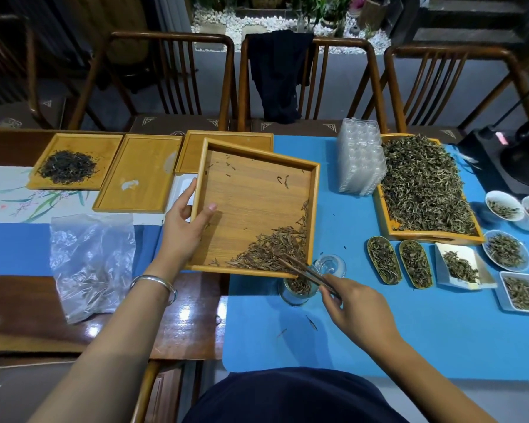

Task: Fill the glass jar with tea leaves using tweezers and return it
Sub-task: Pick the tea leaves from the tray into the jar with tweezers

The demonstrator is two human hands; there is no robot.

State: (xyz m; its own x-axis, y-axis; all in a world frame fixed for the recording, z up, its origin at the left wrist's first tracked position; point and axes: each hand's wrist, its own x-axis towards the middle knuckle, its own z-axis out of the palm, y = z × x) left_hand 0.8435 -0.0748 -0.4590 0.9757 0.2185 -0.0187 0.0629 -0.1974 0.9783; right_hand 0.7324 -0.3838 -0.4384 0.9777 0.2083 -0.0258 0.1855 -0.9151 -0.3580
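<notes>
A small glass jar stands on the blue mat, partly filled with brown tea leaves. Just above it a square wooden tray is tilted, its lower right corner over the jar's mouth, with a pile of tea leaves gathered in that corner. My left hand grips the tray's left rim, thumb inside. My right hand holds dark wooden tweezers, tips among the leaves at the tray's corner. The jar's glass lid lies beside the jar.
A large tray of green tea leaves and stacked clear plastic containers sit at right, with small scoops and dishes of leaves in front. Three flat wooden trays and a crumpled plastic bag lie at left. Chairs stand behind the table.
</notes>
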